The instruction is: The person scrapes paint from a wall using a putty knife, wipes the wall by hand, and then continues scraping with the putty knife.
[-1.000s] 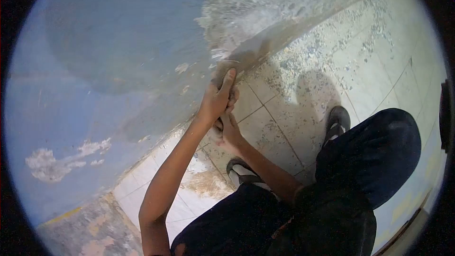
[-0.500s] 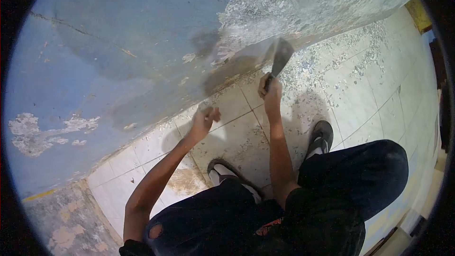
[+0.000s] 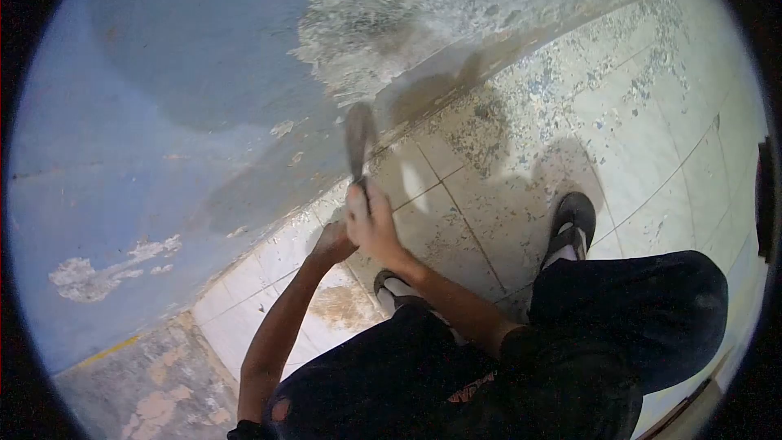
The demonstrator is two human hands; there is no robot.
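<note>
Grey metal scraper [image 3: 360, 138] with a flat, flared blade and a dark handle – it's in the right hand [image 3: 373, 224], fingers closed around the handle, blade pointing away from the body at the bottom of the wall. Blade's pretty blurred, so I can't tell if it's actually touching. The left hand [image 3: 332, 244] is right up by the heel of the right one, looks loosely curled, but its fingers are partly hidden, so no idea if it's gripping anything. As for the blue painted wall [image 3: 163, 73], it's smooth-ish with scuffs, then breaks off in a jagged edge at a big rough grey-white bare patch [image 3: 399, 16], all crumbly and pitted. Smaller chalky patch [image 3: 90, 279] lower left, irregular shape. Below that wall are pale, glossy square floor tiles [image 3: 481, 228] with thin dark joints, peppered with thin blue and whitish flakes [image 3: 542, 90] – thickest near the base of the wall. There's also a grainy brown smear [image 3: 340, 307] on the tiles, close to one of the dark shoes [image 3: 575, 213].
</note>
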